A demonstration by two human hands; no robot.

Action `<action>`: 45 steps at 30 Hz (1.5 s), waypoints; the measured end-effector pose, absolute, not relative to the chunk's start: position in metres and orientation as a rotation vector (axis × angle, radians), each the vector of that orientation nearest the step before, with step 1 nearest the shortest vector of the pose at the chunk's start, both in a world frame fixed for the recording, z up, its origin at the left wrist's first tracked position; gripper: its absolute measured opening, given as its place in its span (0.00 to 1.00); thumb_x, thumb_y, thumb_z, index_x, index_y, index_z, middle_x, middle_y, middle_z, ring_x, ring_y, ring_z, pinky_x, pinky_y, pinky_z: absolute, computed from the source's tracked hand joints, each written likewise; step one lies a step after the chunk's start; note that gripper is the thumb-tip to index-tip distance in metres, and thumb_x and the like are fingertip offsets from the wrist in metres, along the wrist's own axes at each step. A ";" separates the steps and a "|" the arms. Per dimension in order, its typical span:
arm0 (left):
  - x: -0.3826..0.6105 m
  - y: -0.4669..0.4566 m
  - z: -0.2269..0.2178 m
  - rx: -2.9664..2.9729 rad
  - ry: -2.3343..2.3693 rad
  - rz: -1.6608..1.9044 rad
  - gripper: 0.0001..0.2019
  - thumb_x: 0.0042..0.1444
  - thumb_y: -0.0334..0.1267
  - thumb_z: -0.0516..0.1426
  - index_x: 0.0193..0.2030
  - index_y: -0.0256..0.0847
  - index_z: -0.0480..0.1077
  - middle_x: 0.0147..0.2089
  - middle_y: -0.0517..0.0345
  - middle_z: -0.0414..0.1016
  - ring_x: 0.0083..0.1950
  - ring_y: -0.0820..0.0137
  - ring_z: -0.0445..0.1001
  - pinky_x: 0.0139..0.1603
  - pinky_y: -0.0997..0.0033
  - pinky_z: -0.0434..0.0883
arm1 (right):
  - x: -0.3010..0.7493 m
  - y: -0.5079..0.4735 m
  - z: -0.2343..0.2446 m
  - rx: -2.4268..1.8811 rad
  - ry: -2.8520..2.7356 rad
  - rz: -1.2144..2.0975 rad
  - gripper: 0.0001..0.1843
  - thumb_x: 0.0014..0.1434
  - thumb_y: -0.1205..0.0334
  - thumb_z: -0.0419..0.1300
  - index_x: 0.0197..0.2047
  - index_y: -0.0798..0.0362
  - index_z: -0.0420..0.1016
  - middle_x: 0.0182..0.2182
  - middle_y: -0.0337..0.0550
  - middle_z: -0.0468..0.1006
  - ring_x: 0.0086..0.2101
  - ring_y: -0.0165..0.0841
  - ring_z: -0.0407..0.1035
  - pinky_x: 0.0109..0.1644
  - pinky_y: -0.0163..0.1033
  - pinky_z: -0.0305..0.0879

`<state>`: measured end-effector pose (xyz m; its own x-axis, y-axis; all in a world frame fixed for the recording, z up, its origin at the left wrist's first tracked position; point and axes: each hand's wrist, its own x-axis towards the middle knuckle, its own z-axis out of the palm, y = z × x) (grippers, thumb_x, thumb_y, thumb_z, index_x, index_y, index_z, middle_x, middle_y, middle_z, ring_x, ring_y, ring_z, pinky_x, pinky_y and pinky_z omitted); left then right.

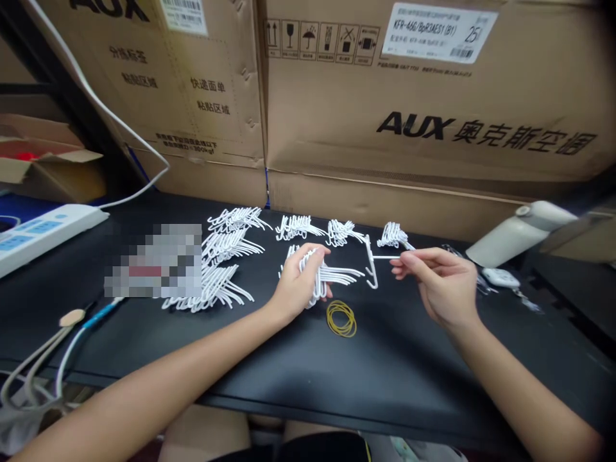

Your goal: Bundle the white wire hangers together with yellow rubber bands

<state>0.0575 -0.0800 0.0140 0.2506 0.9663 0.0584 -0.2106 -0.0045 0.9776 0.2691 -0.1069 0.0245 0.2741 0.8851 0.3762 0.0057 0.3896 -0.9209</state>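
My left hand (296, 279) is closed around a bundle of white wire hooks (344, 276), their straight ends pointing right. Between the thumb and fingers of my right hand (445, 279) is the stem of a single white wire hook (384, 258), held level to the right of the bundle. Behind my hands lie small groups of the same hooks: one at the back middle (299, 227), another beside it (343, 232) and a third (393, 235) near my right hand. Larger heaps of hooks (226, 247) stretch along the left. Yellow rubber bands (330, 314) lie just below my left hand.
Large cardboard boxes (337, 144) wall off the back of the black table (308, 372). A white bottle (514, 237) lies at right beside a small white key fob (500, 277). Left are a power strip (62, 224), cables (96, 316), a blurred-out item (161, 263) and an open carton (52, 170).
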 end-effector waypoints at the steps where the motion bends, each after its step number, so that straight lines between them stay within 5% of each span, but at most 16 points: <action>1: 0.058 -0.080 0.014 1.185 0.851 1.139 0.13 0.57 0.48 0.53 0.40 0.39 0.65 0.18 0.66 0.66 0.15 0.73 0.68 0.14 0.78 0.65 | 0.269 -0.108 0.025 -0.993 -1.135 0.771 0.06 0.46 0.63 0.70 0.28 0.54 0.79 0.23 0.42 0.81 0.22 0.32 0.75 0.25 0.35 0.75; 19: 0.059 -0.091 0.009 1.374 0.839 1.071 0.14 0.58 0.49 0.53 0.42 0.40 0.65 0.24 0.64 0.68 0.20 0.74 0.71 0.20 0.77 0.69 | 0.229 -0.129 0.004 -1.125 -1.130 0.841 0.06 0.49 0.60 0.68 0.27 0.54 0.78 0.23 0.43 0.80 0.21 0.31 0.73 0.23 0.35 0.72; 27: 0.060 -0.087 0.010 1.335 0.866 1.095 0.13 0.58 0.48 0.53 0.40 0.40 0.66 0.18 0.65 0.66 0.17 0.73 0.68 0.16 0.77 0.66 | 0.233 -0.131 0.004 -1.116 -1.493 0.636 0.04 0.54 0.64 0.63 0.34 0.52 0.79 0.25 0.40 0.79 0.24 0.32 0.74 0.28 0.36 0.74; 31: 0.059 -0.082 0.009 1.246 0.857 1.080 0.13 0.58 0.47 0.52 0.40 0.39 0.66 0.18 0.63 0.67 0.16 0.71 0.69 0.15 0.75 0.67 | 0.243 -0.129 0.012 -1.007 -1.790 0.370 0.13 0.55 0.70 0.61 0.43 0.49 0.78 0.35 0.42 0.81 0.30 0.33 0.75 0.34 0.38 0.74; 39: 0.059 -0.081 0.010 1.153 0.830 0.948 0.15 0.57 0.49 0.53 0.42 0.39 0.68 0.17 0.63 0.68 0.16 0.70 0.69 0.15 0.75 0.66 | 0.254 -0.122 0.018 -0.775 -1.967 0.086 0.19 0.54 0.75 0.60 0.46 0.46 0.77 0.40 0.44 0.81 0.36 0.37 0.75 0.37 0.43 0.74; 45: 0.061 -0.084 0.010 1.175 0.776 0.838 0.13 0.57 0.48 0.54 0.38 0.40 0.67 0.18 0.62 0.68 0.15 0.71 0.68 0.13 0.75 0.66 | 0.254 -0.127 0.020 -0.715 -1.897 0.072 0.24 0.50 0.77 0.62 0.47 0.44 0.77 0.36 0.41 0.82 0.33 0.38 0.76 0.33 0.44 0.74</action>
<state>0.0609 -0.0836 0.0103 0.4811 0.8730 -0.0806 -0.1477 0.1714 0.9741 0.2536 -0.1266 0.0200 -0.2628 0.5073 0.8208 0.4435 0.8190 -0.3642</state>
